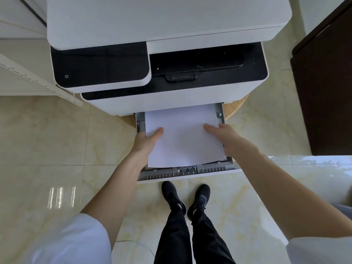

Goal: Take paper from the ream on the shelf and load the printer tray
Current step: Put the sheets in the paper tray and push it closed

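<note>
White paper stack (182,134) gripped at both edges, left hand (146,141), right hand (226,138), over open tray (190,173)

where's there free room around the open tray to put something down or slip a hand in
Crowded: the paper stack fills the open tray, with the left hand and right hand gripping its sides. Free: the tray's bare front strip between the paper edge and front wall, the printer's flat lid, and the floor tiles left of the tray.

White paper (182,136) — grey tray (190,171) — cream-veined floor (57,140)
</note>
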